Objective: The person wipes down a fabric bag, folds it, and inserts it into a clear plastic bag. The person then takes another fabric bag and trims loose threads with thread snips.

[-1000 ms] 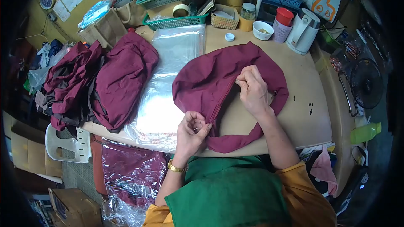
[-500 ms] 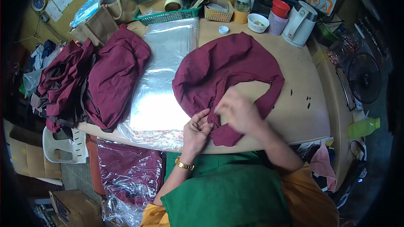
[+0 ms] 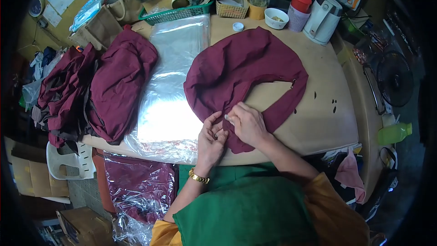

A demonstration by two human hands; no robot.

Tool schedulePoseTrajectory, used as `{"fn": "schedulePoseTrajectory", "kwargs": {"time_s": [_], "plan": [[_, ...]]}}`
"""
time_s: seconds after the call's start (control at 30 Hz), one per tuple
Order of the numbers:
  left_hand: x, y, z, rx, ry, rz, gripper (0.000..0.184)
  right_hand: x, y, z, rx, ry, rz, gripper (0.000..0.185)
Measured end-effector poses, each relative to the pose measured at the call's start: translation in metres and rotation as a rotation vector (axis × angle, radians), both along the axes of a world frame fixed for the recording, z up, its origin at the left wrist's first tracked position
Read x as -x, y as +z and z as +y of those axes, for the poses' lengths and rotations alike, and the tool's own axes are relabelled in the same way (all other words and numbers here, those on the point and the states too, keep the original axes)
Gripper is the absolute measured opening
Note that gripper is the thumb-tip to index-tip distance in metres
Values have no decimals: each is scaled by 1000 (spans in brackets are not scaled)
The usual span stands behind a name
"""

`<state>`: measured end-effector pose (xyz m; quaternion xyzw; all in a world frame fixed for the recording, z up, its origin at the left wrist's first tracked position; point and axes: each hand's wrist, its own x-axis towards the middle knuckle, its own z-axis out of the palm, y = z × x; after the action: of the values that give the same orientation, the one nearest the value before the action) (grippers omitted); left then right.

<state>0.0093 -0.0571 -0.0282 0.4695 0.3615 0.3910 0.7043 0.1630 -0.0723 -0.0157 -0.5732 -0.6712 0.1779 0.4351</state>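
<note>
A maroon fabric piece [image 3: 246, 59] lies on the tan table in a curved shape, with an open gap in its middle. At its lower left part, my left hand [image 3: 212, 139] has its fingers curled on the cloth, pinching the edge. Close beside it, my right hand [image 3: 247, 123] is closed at the same spot, with a small pale thing at its fingertips that is too small to make out. A short zipper or metal piece [image 3: 293, 83] shows at the right end of the gap.
Clear plastic sheets [image 3: 173, 82] lie left of the cloth, beside more maroon garments [image 3: 120, 86]. Along the back stand a green basket [image 3: 175, 16], a jar [image 3: 258, 2], a white bowl [image 3: 276, 18] and a kettle [image 3: 322, 19]. A wrapped maroon bundle [image 3: 139, 182] hangs at the front.
My right hand has come down from the upper cloth edge to beside my left hand. The cloth's lower part has been drawn together, and the view has shifted slightly.
</note>
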Motion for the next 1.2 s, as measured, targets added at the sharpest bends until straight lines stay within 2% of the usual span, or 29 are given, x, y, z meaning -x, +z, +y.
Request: {"fn": "schedulePoseTrajectory", "kwargs": {"time_s": [0.07,0.2,0.33,0.4,0.5,0.67,0.8,0.93,1.0,1.07,1.2], "plan": [[1,-5,0,7,30,-37,57,4,0,0,-12,-86,-98,7],[-1,0,-1,46,83,-101,57,12,-3,-33,-37,-18,-60,6],[3,2,0,53,33,-50,59,-3,0,-8,0,-107,-171,9],[4,0,-3,53,15,-26,60,0,-1,-8,7,-152,-157,9],[1,0,-2,115,99,-133,59,14,-3,-35,-55,-69,-131,7],[7,-3,0,95,2,-77,62,6,-4,-7,-26,-54,-122,7],[4,-2,0,107,29,-93,63,15,-4,-8,-55,-119,-169,9],[1,5,-1,147,81,-158,62,17,-8,-32,-21,1,-65,10],[2,5,-3,153,68,-141,62,6,-5,-15,61,-19,-18,11],[6,4,-3,132,48,-69,62,6,-11,0,21,-94,-86,13],[8,5,0,141,68,-129,63,16,-8,-14,70,-127,-1,14]]}}
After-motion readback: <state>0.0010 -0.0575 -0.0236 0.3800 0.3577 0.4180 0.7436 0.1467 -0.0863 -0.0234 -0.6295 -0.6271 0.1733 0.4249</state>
